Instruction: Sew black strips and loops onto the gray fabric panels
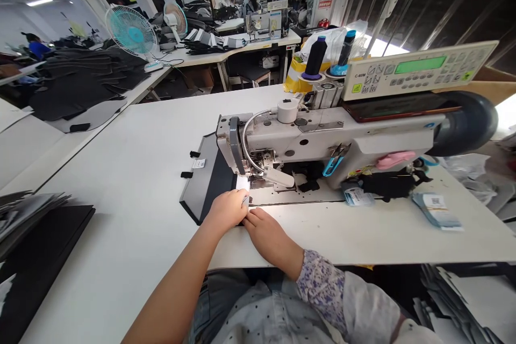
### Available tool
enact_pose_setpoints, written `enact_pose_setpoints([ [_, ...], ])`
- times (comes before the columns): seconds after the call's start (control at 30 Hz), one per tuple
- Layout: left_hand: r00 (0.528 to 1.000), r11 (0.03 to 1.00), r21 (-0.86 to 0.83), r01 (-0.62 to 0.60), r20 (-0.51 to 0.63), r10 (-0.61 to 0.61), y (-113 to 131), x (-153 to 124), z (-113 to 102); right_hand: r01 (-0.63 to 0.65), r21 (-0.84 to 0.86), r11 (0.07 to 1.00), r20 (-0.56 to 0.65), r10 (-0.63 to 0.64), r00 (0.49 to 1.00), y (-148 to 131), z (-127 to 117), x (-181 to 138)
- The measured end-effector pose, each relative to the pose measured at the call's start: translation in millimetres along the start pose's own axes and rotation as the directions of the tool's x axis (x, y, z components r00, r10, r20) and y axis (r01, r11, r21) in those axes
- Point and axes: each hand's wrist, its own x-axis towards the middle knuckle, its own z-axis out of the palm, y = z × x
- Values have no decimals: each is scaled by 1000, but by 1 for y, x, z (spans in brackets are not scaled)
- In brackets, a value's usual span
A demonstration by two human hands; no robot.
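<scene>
A grey and black fabric panel (196, 185) lies partly under the head of a sewing machine (282, 131). Two short black tabs and a small white label (199, 163) show on its left side. My left hand (229, 208) is closed on the panel's near right edge, beside the lit needle area. Just to its right, my right hand (269, 237) has its fingers curled against the same edge, almost touching the left. Both hands partly cover the panel's corner, and the fingertips are mostly hidden.
Blue-handled thread snips (336, 161) hang on the machine, below its control panel (419, 70). Labels (437, 210) lie to the right on the white table (322, 236). Stacked dark panels (44, 258) stand at left. Thread cones (315, 58) and a fan (131, 32) are farther back.
</scene>
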Motion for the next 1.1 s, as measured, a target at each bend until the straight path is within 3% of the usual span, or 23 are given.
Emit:
enact_pose_setpoints([
  [0.17,1000,1000,-4,-22,-15,22,1,-8,3,-69,48,996,-22,70,997,16,0,8],
  [0.33,986,999,29,43,-162,-37,6,-13,22,-111,97,989,-73,118,990,31,3,16],
  [0.47,960,998,-4,63,-272,-62,2,-1,35,-141,67,988,-66,146,987,40,7,27],
  [0.67,931,999,-28,32,-362,-40,-6,24,38,-187,47,981,-85,190,978,51,11,42],
  [0.97,836,995,73,-73,-539,101,-20,32,52,-204,160,966,-147,228,963,48,13,27],
  [1.1,794,995,62,-76,-600,99,-23,33,57,-209,198,958,-147,240,959,47,10,24],
])
